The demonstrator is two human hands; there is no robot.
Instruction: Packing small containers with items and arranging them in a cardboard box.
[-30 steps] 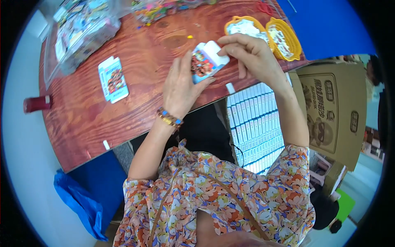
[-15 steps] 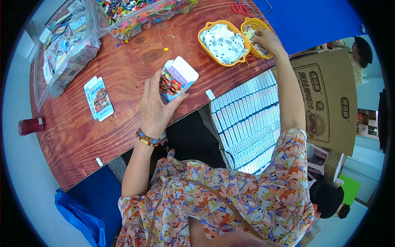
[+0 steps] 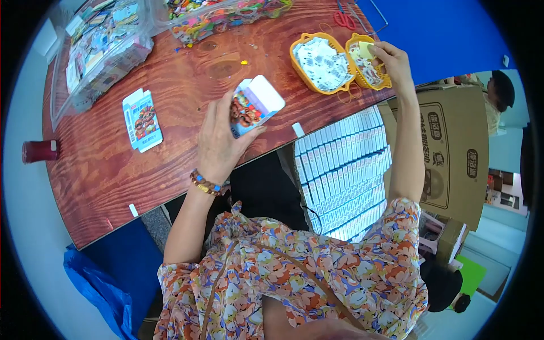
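Box [image 3: 245, 113], small, printed in blue and red, is in the left hand [image 3: 218, 136], above the near part of the table [image 3: 187, 90]. Left hand: gripping, thumb along the near side, fingers at the far side. Box is tilted; its white end flap [image 3: 266, 93] stands out toward the right.

Right hand [image 3: 395, 63]: at the smaller basket [image 3: 378, 86], yellow, on the right of the table. Thumb and fingers are closed on the edge of a pale yellow slip [image 3: 366, 50], above the basket's contents. Contents are small pieces, too small to identify.

Larger basket [image 3: 344, 86], also yellow, sits just to the left of the smaller one and holds a heap of white packets [image 3: 323, 63]. Rubber bands [image 3: 347, 99] lie at the near side of the baskets; red scissors [image 3: 344, 20] lie beyond them.

Second box [image 3: 143, 120], similar print, lies on the table, well apart to the left of the held one. Yellow bit [image 3: 244, 62] lies beyond the left hand. White tab [image 3: 298, 130] is at the near table edge.

Far left: clear tub [image 3: 55, 107] with cards or packets; next to it, another tub with small colourful items. Dark red jar [image 3: 41, 151] at the left edge. Below the table, right: rows of upright boxes [image 3: 343, 175] inside a cardboard carton [image 3: 453, 153].
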